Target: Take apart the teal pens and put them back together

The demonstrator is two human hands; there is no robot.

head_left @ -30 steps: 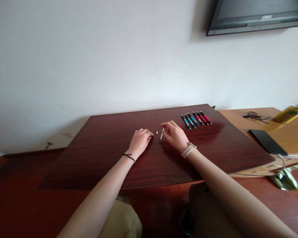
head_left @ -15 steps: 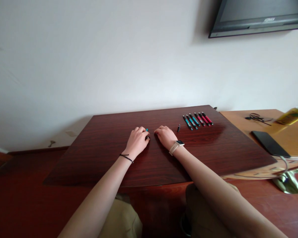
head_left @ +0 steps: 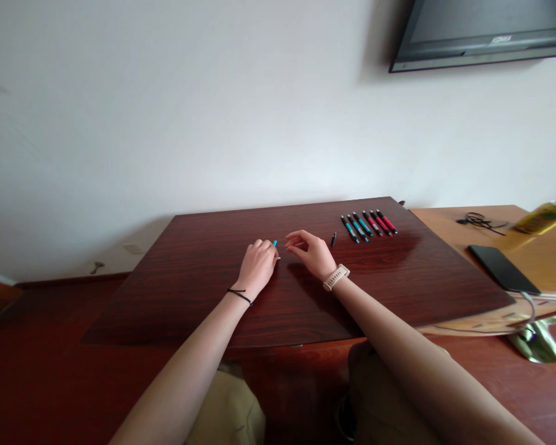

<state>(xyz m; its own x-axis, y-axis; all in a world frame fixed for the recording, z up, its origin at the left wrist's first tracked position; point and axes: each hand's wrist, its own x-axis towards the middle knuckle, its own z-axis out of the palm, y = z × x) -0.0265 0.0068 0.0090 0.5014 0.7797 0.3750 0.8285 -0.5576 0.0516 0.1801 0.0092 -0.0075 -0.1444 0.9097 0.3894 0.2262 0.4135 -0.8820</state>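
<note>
My left hand (head_left: 257, 266) rests on the dark wooden table (head_left: 204, 290), curled round a teal pen barrel (head_left: 275, 243) whose end pokes out past the fingers. My right hand (head_left: 309, 252), with a watch on the wrist, is raised a little just to the right, fingers pinched near a thin white refill tip at the left hand; whether it grips the refill is too small to tell. A small black pen part (head_left: 333, 239) lies on the table right of my right hand. Several assembled teal and red pens (head_left: 368, 225) lie in a row at the far right.
A lighter wooden desk (head_left: 449, 228) adjoins on the right, carrying a black phone (head_left: 503, 268), a black cable (head_left: 479, 220) and a yellow can (head_left: 544, 217). A wall-mounted screen (head_left: 482, 31) hangs above. My knees are under the table's near edge.
My right hand came left from near the white refill to meet my left hand, then lifted slightly with fingers spread. The teal barrel now shows in my left hand.
</note>
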